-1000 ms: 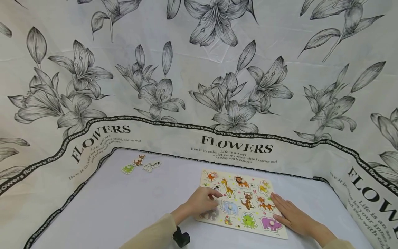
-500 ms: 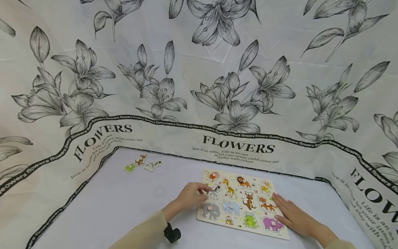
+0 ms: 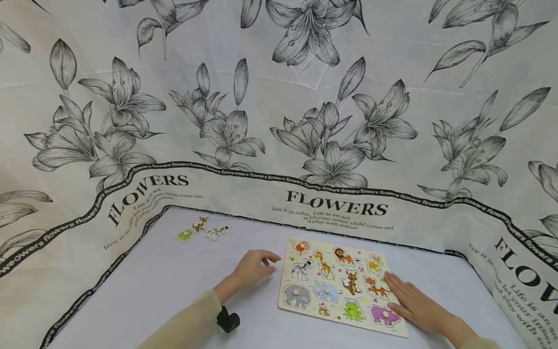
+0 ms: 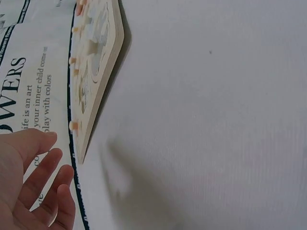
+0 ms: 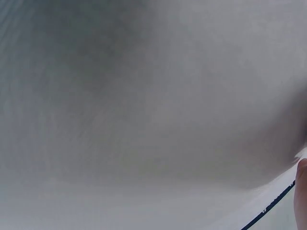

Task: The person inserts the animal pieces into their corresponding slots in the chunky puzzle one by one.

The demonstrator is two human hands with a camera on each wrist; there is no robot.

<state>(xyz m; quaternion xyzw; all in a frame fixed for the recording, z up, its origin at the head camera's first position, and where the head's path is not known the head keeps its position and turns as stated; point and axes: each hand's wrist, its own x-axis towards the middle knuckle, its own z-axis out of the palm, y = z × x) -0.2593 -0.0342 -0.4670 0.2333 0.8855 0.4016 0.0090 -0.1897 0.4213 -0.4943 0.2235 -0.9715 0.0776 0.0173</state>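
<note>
A wooden animal puzzle board [image 3: 368, 320] lies on the white table, tilted a little in the head view. Just off its left edge hovers my left hand [image 3: 255, 266], fingers loosely bent. Nothing shows between the fingers [image 4: 62, 175] in the left wrist view. My right hand [image 3: 416, 305] rests along the board's right edge with straight fingers. Close to the left hand on the board are a zebra picture [image 3: 301, 270] and a grey elephant piece [image 3: 297, 294] with a knob. A purple hippo piece [image 3: 385, 315] sits by the right thumb.
At the back left of the table lie three loose pieces: a frog [image 3: 184, 236], a kangaroo [image 3: 200, 223] and a zebra [image 3: 216, 233]. A white curtain [image 3: 244, 191] with flower prints rises behind the table. A black wrist camera [image 3: 228, 320] hangs at the left sleeve.
My left hand has drawn back leftward off the board, uncovering the zebra picture and the elephant piece. The right hand stays at the board's right edge.
</note>
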